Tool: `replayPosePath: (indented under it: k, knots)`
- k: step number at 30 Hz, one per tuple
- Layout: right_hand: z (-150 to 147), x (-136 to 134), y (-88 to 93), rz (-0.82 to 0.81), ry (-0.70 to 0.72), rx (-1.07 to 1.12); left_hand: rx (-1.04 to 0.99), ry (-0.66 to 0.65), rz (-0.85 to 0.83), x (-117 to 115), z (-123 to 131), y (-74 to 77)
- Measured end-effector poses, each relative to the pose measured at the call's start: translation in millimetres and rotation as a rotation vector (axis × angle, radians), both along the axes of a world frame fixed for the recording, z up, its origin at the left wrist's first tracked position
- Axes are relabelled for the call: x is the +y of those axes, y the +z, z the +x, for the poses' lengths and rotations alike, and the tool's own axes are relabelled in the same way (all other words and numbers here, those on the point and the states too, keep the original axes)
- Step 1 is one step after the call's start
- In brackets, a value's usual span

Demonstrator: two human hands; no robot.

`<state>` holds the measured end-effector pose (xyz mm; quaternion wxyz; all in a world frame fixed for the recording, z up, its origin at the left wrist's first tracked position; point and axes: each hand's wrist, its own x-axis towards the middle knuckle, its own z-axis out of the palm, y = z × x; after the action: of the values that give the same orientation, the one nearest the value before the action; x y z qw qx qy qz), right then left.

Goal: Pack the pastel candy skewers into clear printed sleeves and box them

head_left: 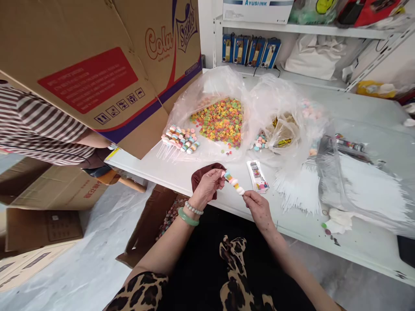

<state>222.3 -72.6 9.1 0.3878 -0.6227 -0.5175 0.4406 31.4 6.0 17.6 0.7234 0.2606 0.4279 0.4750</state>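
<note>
over the tabletop (301, 231), i hold the candy stick (234, 183) up between my hands: my left hand (207, 185) pinches one end, my right hand (258, 209) grips the other. threading looks under way, and the next move seems to call for another ring from the heap of candy rings (220, 123).

Carton (81, 73) left, bags (210, 88) beyond hands (209, 185)

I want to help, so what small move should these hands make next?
Probably press the candy row tighter along its stick, because the left hand pinches one end and the right hand pinches the other, so both are already placed to squeeze.
</note>
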Motion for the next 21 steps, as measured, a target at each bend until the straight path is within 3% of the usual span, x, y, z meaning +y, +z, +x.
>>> replayPosePath:
  k: [4,11,21]
  knots:
    - [0.1,-4.1,-0.3,0.023,0.014,-0.007,-0.014,0.014,-0.006,-2.1,-1.1,-2.1]
    - [2.6,-4.5,-0.7,0.029,0.034,-0.008,-0.047,-0.072,0.060,-5.5,-6.2,-2.4]
    - [-2.9,-2.6,-1.2,0.003,0.047,-0.022,0.006,0.001,-0.019,-3.5,-8.8,-8.8]
